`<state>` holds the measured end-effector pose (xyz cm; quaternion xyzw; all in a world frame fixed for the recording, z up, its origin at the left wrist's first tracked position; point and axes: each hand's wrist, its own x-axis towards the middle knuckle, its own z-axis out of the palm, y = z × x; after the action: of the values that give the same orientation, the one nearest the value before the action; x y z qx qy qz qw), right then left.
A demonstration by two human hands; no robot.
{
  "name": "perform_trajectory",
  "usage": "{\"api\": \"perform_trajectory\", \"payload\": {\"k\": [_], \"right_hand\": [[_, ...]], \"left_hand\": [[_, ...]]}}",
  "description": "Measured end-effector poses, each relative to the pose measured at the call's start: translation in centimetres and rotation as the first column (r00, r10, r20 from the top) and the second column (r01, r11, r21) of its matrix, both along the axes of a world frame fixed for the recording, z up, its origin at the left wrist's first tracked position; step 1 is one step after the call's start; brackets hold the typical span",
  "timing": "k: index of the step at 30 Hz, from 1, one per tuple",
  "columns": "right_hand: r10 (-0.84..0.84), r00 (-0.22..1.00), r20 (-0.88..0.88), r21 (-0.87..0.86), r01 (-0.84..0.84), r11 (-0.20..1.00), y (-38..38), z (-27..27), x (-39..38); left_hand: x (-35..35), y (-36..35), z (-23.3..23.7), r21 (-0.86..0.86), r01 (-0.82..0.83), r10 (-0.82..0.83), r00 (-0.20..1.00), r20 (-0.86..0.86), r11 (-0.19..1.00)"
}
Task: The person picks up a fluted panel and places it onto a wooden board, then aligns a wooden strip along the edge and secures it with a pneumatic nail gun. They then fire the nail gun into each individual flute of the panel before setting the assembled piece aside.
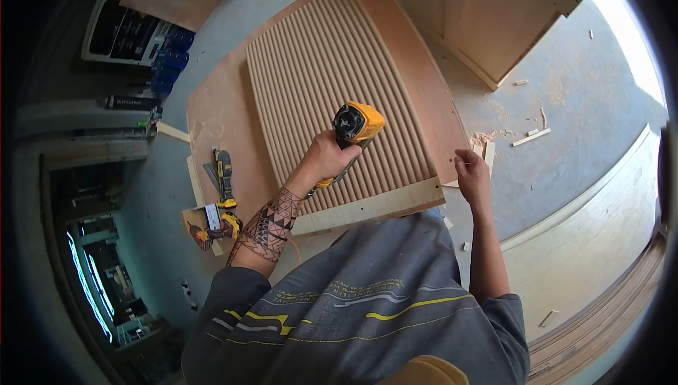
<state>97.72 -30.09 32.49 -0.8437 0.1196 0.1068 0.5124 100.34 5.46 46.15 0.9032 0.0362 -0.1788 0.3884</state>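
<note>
My left hand (326, 155) is closed round the grip of a yellow and black nail gun (369, 122), held above a panel of parallel wooden ribs (318, 53). That ribbed panel lies on a larger plywood sheet (222, 106), and a pale wooden strip (374, 203) runs along its near edge. Over the sheet's right edge, my right hand (472, 172) has its fingers curled in towards the thumb. Whether something small is pinched there cannot be made out. Part of an orange hose (295, 249) shows below my left forearm.
To the left lie a yellow and black multi-tool (223, 173) and a cordless drill (229, 225). A large wooden cabinet (487, 18) stands at the back right. Wood scraps (531, 137) and sawdust litter the floor, and a long pale board (586, 215) lies at the right.
</note>
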Motion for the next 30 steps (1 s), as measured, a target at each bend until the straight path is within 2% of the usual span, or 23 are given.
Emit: {"api": "perform_trajectory", "payload": {"k": [2,4,6,7,8,9,10,11,12,13,14,15,16,17,18,19,20,22,23,27,30], "right_hand": [[0.078,0.984,0.163,-0.122,-0.059,0.991,2.2,1.3,-0.6],[0.172,0.957,0.234,-0.124,-0.146,0.981,5.7,2.3,-1.0],[0.256,0.919,0.3,-0.089,-0.24,0.967,10.5,3.4,-1.7],[0.319,0.887,0.333,-0.096,-0.304,0.948,13.3,3.1,-1.9],[0.425,0.844,0.327,-0.136,-0.403,0.905,16.1,3.9,-2.1],[0.531,0.785,0.32,-0.228,-0.48,0.847,18.9,4.2,-2.4],[0.617,0.727,0.301,-0.239,-0.569,0.787,21.7,3.6,-2.8],[0.695,0.656,0.294,-0.266,-0.642,0.719,24.3,3.4,-3.2],[0.768,0.579,0.274,-0.357,-0.68,0.641,26.9,3.5,-3.7],[0.835,0.524,0.171,-0.41,-0.733,0.544,29.4,2.8,-4.0],[0.841,0.516,0.162,-0.416,-0.737,0.533,31.5,2.9,-4.6],[0.89,0.44,0.121,-0.46,-0.77,0.443,33.2,2.9,-5.2],[0.929,0.361,0.075,-0.497,-0.794,0.349,34.4,2.3,-5.5],[0.95,0.308,-0.052,-0.489,-0.837,0.244,35.4,1.1,-5.9],[0.95,0.305,-0.064,-0.492,-0.838,0.236,35.8,1.1,-6.4],[0.943,0.322,-0.084,-0.518,-0.822,0.235,36.0,1.2,-7.1],[0.935,0.339,-0.102,-0.545,-0.805,0.233,36.2,1.2,-7.6],[0.935,0.339,-0.11,-0.535,-0.813,0.231,36.4,0.6,-7.4],[0.931,0.343,-0.129,-0.542,-0.81,0.224,36.5,0.7,-7.4],[0.92,0.355,-0.168,-0.553,-0.806,0.211,36.9,1.3,-7.7],[0.914,0.373,-0.157,-0.57,-0.79,0.224,37.0,1.2,-7.8]], "left_hand": [[-3.0,4.3,1.2,0.017,-0.06,0.059,0.997,0.046,0.998],[-6.7,8.9,2.2,0.01,-0.171,0.171,0.984,0.043,0.985],[-10.5,13.5,3.3,-0.181,-0.467,0.436,0.88,-0.188,0.865],[-12.4,15.2,3.9,-0.256,-0.535,0.506,0.845,-0.175,0.805],[-14.5,17.1,3.9,-0.261,-0.552,0.524,0.834,-0.176,0.792],[-16.6,18.8,3.1,-0.28,-0.644,0.615,0.765,-0.194,0.712],[-18.7,20.4,2.6,-0.3,-0.723,0.694,0.687,-0.215,0.623],[-20.7,21.8,2.0,-0.291,-0.743,0.717,0.664,-0.212,0.602],[-22.5,22.3,1.6,-0.297,-0.753,0.724,0.652,-0.223,0.587],[-24.1,22.8,1.3,-0.272,-0.746,0.715,0.663,-0.22,0.608],[-25.5,23.2,1.0,-0.248,-0.735,0.704,0.677,-0.215,0.631],[-26.7,23.4,0.6,-0.173,-0.725,0.682,0.688,-0.249,0.667],[-28.0,23.4,-0.7,-0.179,-0.729,0.683,0.683,-0.259,0.66],[-29.4,23.3,-2.0,-0.142,-0.677,0.643,0.732,-0.223,0.722],[-30.1,22.9,-2.4,-0.103,-0.619,0.596,0.781,-0.187,0.778],[-30.6,22.5,-2.5,-0.018,-0.644,0.609,0.732,-0.304,0.765],[-31.4,22.2,-3.3,-0.027,-0.646,0.608,0.731,-0.311,0.763],[-32.7,21.9,-5.4,-0.113,-0.549,0.547,0.835,-0.057,0.828],[-32.5,21.8,-5.1,-0.079,-0.56,0.549,0.826,-0.13,0.824],[-31.4,21.8,-5.7,-0.089,-0.55,0.541,0.834,-0.107,0.83],[-30.8,21.6,-5.6,-0.079,-0.543,0.529,0.835,-0.15,0.836]]}}
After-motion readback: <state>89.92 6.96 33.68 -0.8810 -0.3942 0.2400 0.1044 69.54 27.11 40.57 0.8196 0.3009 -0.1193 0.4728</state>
